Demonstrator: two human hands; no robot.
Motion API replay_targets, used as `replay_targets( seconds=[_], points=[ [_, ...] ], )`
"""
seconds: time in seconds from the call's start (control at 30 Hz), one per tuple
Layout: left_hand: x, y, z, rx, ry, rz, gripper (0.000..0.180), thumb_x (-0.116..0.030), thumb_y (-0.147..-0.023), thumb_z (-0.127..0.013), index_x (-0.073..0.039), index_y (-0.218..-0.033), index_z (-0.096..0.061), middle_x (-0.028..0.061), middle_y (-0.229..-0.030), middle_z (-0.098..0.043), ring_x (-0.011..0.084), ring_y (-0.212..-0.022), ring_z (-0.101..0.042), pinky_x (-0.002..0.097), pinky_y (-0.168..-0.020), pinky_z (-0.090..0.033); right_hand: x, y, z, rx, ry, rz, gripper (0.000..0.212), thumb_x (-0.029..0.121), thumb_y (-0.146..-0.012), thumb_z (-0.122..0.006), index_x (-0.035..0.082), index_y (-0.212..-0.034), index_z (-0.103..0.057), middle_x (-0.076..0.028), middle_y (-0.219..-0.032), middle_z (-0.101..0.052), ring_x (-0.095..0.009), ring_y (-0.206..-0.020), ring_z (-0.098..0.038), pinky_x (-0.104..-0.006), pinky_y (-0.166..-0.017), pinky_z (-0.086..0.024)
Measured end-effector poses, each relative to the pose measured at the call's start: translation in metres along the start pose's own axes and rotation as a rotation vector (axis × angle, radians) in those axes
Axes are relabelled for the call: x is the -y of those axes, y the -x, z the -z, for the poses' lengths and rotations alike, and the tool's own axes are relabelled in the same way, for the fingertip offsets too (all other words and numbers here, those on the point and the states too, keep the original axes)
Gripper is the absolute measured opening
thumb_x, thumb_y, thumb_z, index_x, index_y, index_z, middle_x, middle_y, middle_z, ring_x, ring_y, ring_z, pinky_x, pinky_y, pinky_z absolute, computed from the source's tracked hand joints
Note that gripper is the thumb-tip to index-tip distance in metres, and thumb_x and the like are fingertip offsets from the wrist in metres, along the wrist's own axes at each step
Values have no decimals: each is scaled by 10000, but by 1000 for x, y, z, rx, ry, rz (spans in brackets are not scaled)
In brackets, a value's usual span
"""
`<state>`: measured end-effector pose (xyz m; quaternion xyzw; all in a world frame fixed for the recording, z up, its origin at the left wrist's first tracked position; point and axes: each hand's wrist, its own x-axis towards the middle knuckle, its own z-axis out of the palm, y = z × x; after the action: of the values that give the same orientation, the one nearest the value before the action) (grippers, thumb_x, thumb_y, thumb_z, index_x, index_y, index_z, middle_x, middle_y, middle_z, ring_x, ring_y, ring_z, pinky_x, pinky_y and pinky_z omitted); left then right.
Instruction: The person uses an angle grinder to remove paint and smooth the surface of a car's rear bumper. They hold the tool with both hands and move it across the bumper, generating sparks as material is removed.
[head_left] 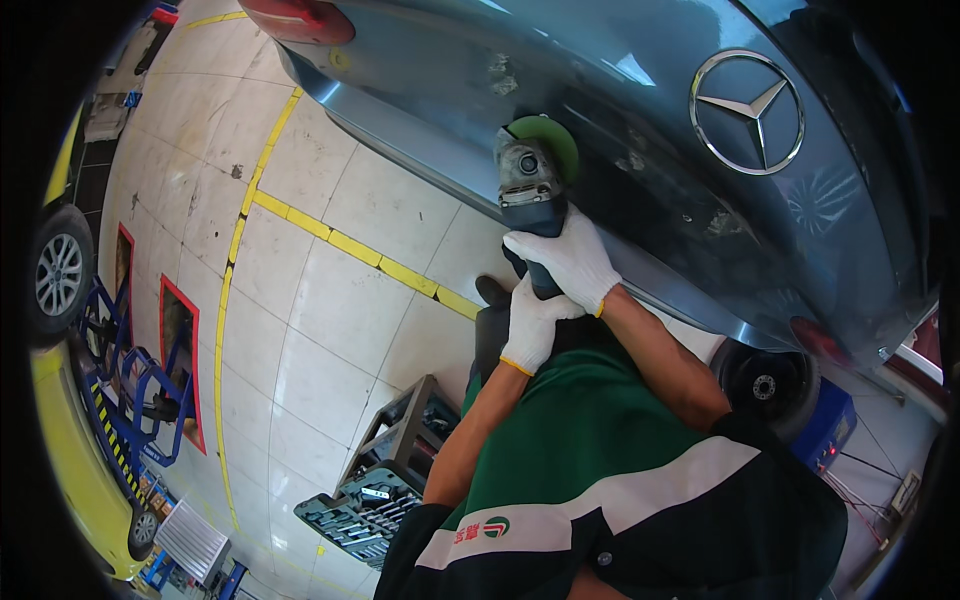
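My right hand, in a white knit glove, is closed round the body of an angle grinder. Lower down, my left hand, gloved likewise, grips the rear end of its handle. At the grinder's head a green disc lies close to the grey-blue rear panel of a car; whether it touches cannot be made out. Dull, scuffed patches mark the paint around it. To the right of the disc sits a round chrome emblem.
An open tool case rests by a tool cart at my left. A loose wheel and a blue box stand to my right. Yellow lines cross the tiled floor; a yellow car is far left.
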<state>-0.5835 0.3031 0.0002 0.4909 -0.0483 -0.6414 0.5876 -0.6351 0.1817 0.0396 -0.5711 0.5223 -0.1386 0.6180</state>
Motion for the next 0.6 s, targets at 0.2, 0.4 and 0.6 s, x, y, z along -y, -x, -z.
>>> replay_targets(
  seconds=[0.2, 0.4, 0.6],
  points=[
    [0, 3, -1, -2, 5, -19, 424, -28, -722, -784, 10, -1125, -659, 56, -995, -748, 152, -886, -697, 301, -830, -565, 0, 2, -1, -33, 46, -1, 656, 366, -758, -887, -34, -1203, -618, -177, -1094, -709, -298, -999, -698, -390, -926, -545],
    [4, 1, 4, 31, -58, -15, 437, -4, -790, -726, 11, -1218, -644, 67, -1052, -734, 182, -933, -715, 313, -847, -568, -3, 3, -2, -58, 56, 33, 488, 251, -803, -868, -8, -1163, -664, -103, -1032, -732, -180, -904, -703, -337, -839, -579],
    [2, -1, 3, 32, 19, 21, 434, -58, -738, -788, 1, -1148, -658, 46, -1015, -743, 143, -913, -697, 299, -832, -559, 7, 7, -1, -61, 98, 29, 521, 267, -804, -875, -7, -1187, -652, -109, -1043, -729, -201, -924, -712, -350, -865, -579]
  ],
)
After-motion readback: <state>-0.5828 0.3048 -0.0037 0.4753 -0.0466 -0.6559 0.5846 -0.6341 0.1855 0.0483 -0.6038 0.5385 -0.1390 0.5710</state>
